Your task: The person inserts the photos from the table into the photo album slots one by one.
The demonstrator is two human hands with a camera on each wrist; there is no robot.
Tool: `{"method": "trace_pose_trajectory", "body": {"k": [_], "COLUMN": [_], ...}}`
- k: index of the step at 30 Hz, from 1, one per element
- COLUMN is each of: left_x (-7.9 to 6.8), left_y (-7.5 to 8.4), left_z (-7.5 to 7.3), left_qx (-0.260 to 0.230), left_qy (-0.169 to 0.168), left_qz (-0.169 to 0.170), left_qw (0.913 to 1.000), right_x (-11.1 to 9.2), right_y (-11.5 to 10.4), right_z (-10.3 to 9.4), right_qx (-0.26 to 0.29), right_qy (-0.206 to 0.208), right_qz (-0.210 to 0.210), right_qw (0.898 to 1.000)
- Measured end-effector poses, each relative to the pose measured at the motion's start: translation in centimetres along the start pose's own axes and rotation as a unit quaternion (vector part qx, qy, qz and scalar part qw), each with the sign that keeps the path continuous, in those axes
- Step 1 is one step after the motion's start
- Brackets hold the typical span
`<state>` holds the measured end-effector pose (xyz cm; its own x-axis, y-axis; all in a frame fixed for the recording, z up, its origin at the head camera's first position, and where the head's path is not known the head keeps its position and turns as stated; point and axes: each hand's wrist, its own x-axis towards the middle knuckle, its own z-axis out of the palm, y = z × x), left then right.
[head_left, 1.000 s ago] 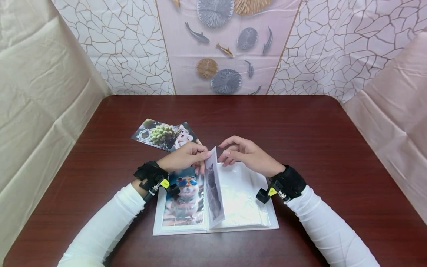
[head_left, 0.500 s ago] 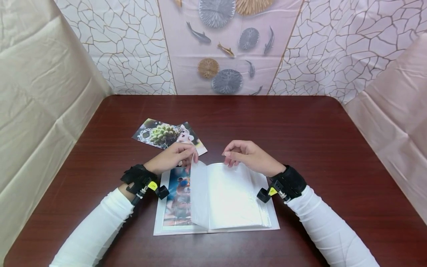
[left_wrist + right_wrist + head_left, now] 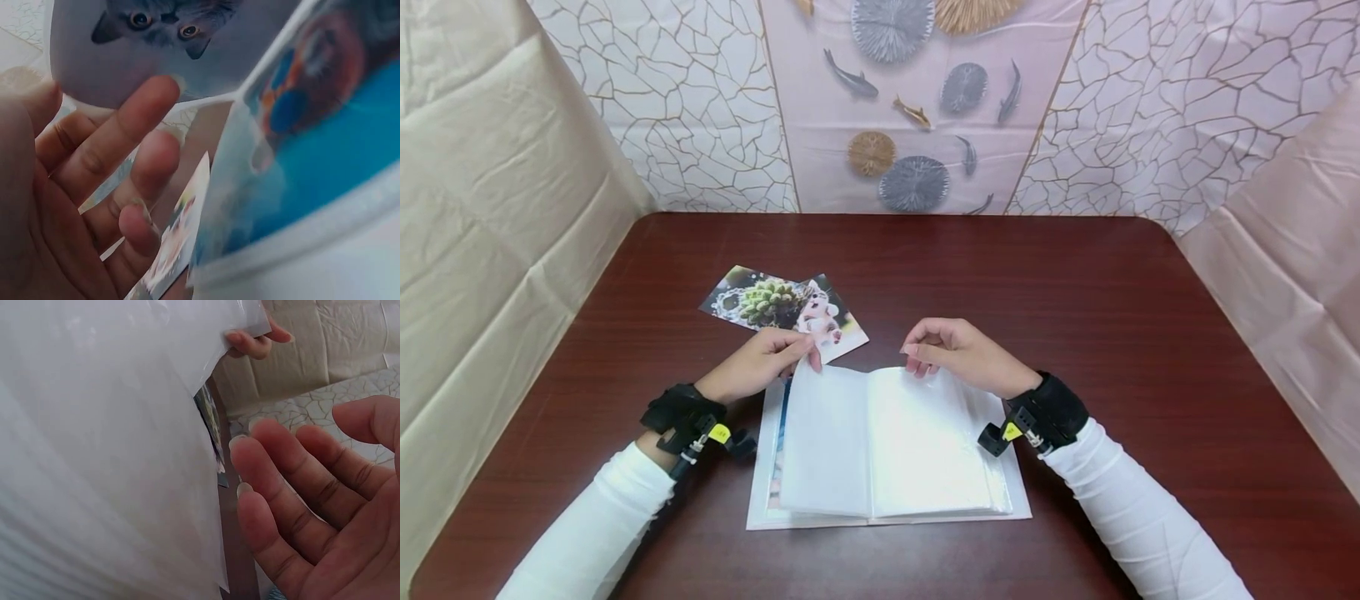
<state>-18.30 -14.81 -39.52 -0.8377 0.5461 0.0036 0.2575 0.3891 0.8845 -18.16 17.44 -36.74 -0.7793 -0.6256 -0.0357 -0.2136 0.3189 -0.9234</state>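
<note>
A white photo album (image 3: 925, 442) lies spread on the table, with blank clear-sleeved pages facing up. My left hand (image 3: 762, 360) pinches the top outer corner of a raised page (image 3: 827, 442) between thumb and fingers. On that page's underside, the left wrist view shows a grey cat photo (image 3: 169, 56). Beneath it, a photo of an animal in blue sunglasses (image 3: 290, 103) is mostly covered in the head view. By the album's top right edge, my right hand (image 3: 951, 350) hangs with fingers loosely bent, holding nothing.
Behind the album, a cactus photo (image 3: 760, 300) and a white kitten photo (image 3: 835, 321) overlap on the dark red-brown table (image 3: 1037, 275). A patterned cloth (image 3: 700, 108) hangs beyond the table's far edge.
My left hand has moved left and toward me, turning the page from near upright to almost flat over the left side. The right hand has barely moved, its fingers bending slightly more.
</note>
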Motion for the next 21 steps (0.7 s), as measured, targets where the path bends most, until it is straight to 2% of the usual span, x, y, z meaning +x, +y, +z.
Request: {"method": "trace_pose_trajectory", "body": {"k": [4,10,15,21], "left_x": [-0.7,-1.7,-2.4,-2.9], "left_y": [-0.2,-0.1,0.1,0.6], "left_z": [-0.1,-0.3,-0.1,0.2], "left_qx": [0.019,0.07,0.158,0.228], "left_qy": [0.012,0.013,0.016,0.015], "left_qz": [0.0,0.022,0.026,0.017], "left_qw": [0.9997,0.9972,0.987,0.9734], "right_x": [0.3,1.0,2.2,3.9], "right_y": [0.2,0.3,-0.3,-1.0], "right_z": [0.2,0.6,0.9,1.3], "right_qx": [-0.017,-0.085,-0.149,-0.218], "right_qy": [-0.002,-0.001,-0.008,-0.008], "right_qz": [-0.009,-0.029,-0.057,-0.05], "right_qw": [1.0,0.996,0.987,0.975]}}
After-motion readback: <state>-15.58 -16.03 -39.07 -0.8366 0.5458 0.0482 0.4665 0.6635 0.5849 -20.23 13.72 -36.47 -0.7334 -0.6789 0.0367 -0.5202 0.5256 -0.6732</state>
